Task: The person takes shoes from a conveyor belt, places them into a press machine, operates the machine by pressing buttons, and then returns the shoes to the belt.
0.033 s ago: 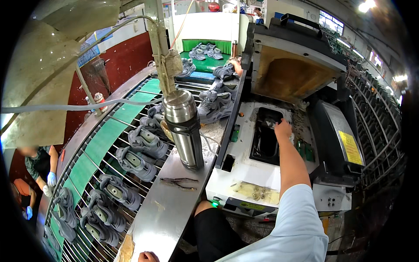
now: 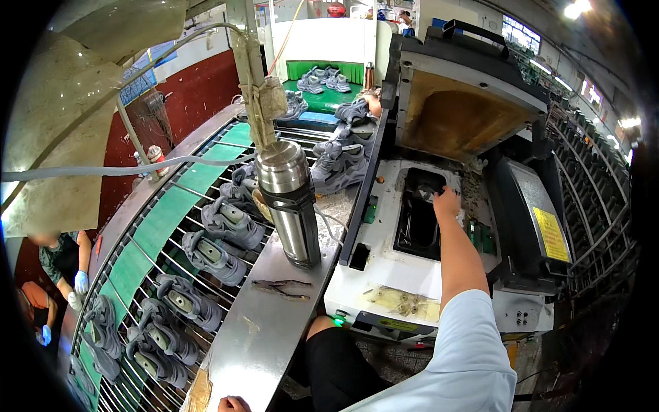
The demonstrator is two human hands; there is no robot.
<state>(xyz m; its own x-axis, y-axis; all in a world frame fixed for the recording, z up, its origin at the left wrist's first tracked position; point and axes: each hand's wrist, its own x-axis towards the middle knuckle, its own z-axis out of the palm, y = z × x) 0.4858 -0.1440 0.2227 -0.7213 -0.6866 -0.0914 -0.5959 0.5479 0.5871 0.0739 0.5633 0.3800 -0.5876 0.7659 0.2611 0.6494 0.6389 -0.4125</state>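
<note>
My right hand (image 2: 447,202) reaches over the white machine bed (image 2: 419,271), fingers closed at the right rim of a long black recess (image 2: 417,230). Whatever they grip, if anything, is too dark and small to make out. Inside the recess near the fingertips is a shiny dark shape. Above it the machine's raised lid (image 2: 463,113) shows a brown, hollowed underside. Only the top of my left hand (image 2: 233,404) enters at the lower edge, by the metal tabletop (image 2: 250,343); its fingers are mostly cut off.
Beside the table, a roller conveyor (image 2: 147,257) carries several grey shoes (image 2: 230,223). A steel thermos (image 2: 288,206) stands on the tabletop near thin dark strips (image 2: 281,287). A post (image 2: 250,75) rises behind it. Co-workers (image 2: 62,268) are at the far left; another person's arm (image 2: 373,104) shows beyond the machine.
</note>
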